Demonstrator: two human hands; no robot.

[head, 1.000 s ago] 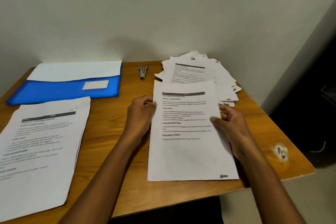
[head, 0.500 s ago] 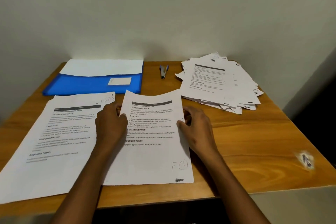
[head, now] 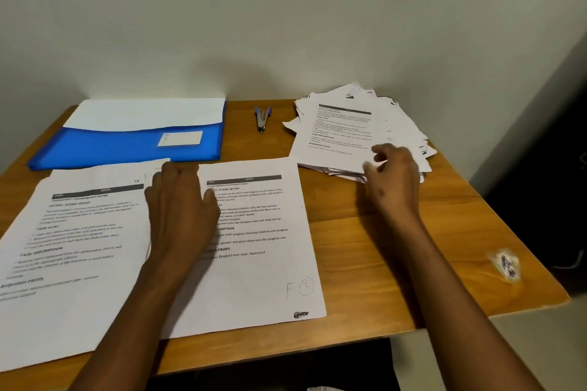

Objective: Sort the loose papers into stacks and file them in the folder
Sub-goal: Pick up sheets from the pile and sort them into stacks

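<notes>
Fingers (head: 379, 157) of the right hand (head: 392, 178), loosely spread and holding nothing, have left the printed white sheet (head: 260, 247) for the messy loose-paper pile (head: 355, 133); the left hand (head: 181, 206) presses that sheet flat on the wooden worktop (head: 397, 241), so it is sorted.

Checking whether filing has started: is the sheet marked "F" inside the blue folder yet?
No, the sheet marked "F" lies flat on the table, in front of the blue folder.

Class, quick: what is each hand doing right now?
Left hand: open, resting flat on the sheet.
Right hand: open, empty, fingers loosely curled by the pile.
</notes>
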